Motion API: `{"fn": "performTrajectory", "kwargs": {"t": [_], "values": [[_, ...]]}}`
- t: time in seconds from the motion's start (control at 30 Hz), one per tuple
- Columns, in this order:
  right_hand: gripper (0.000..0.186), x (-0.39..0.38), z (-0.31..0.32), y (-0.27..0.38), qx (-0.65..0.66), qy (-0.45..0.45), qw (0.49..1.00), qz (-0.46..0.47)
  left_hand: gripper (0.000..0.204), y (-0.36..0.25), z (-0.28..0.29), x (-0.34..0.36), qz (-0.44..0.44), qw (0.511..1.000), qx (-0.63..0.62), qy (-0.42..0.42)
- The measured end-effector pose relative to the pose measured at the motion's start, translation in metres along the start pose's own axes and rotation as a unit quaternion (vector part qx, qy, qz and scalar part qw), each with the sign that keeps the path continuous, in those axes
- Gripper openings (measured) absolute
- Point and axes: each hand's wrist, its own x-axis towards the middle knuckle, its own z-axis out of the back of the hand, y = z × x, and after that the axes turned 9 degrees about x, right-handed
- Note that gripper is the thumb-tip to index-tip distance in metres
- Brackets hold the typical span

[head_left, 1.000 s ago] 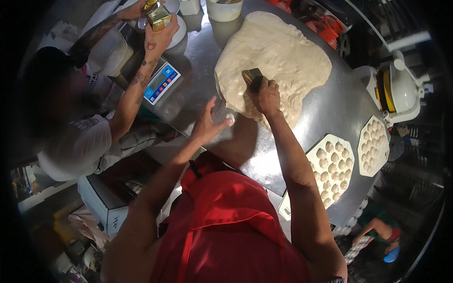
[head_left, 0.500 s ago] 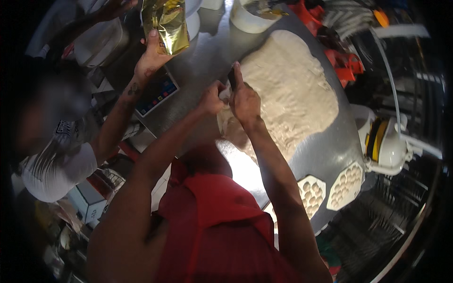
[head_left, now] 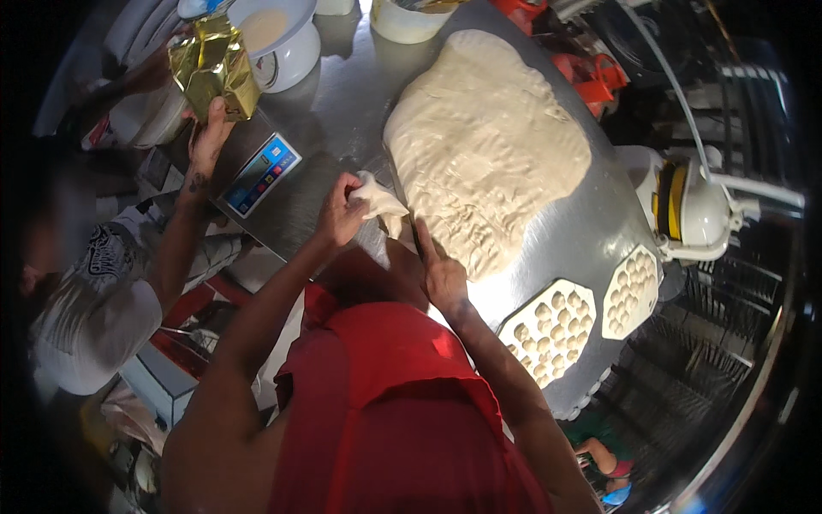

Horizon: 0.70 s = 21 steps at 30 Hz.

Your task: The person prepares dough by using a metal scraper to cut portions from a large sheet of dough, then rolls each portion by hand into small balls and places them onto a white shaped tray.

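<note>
A pinched-off piece of dough (head_left: 374,197) hangs from my left hand (head_left: 339,216), whose fingers are closed around its upper end. My right hand (head_left: 445,278) grips a knife (head_left: 397,182). The blade points away from me, along the near left edge of a large spread mass of pale dough (head_left: 497,128). The lower tip of the held piece reaches close to the blade; whether they touch I cannot tell. Wrinkles and cut marks show in the big dough's near part, just beyond my right hand. My fingers hide most of the knife's handle.
On the metal table are a display panel (head_left: 264,176), a white dial scale (head_left: 301,53), a white bucket (head_left: 402,26) and two white trays (head_left: 565,285) of dough balls. Another person at left holds a gold foil pack (head_left: 214,68). A white machine (head_left: 706,214) stands at right.
My hands have moved apart and nearer to me; the dough piece now hangs free in my left hand. The other person's gold pack has shifted left. The view has also shifted.
</note>
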Motion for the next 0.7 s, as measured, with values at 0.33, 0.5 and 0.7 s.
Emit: {"fn": "performTrajectory", "kwargs": {"t": [0.33,0.5,0.7], "values": [[0.084,-0.045,0.091,0.001,0.133,-0.028,0.985,-0.107,0.096,-0.06,0.011,-0.018,-0.238,0.832,0.5,-0.012],[0.095,0.046,0.13,0.038,0.046,-0.226,0.972,0.048,0.093,-0.062,-0.015,0.025,-0.178,0.757,0.591,0.216],[0.092,0.048,0.03,0.022,0.211,-0.012,0.972,0.106,0.069,-0.053,-0.028,-0.011,-0.183,0.821,0.489,0.229]]}}
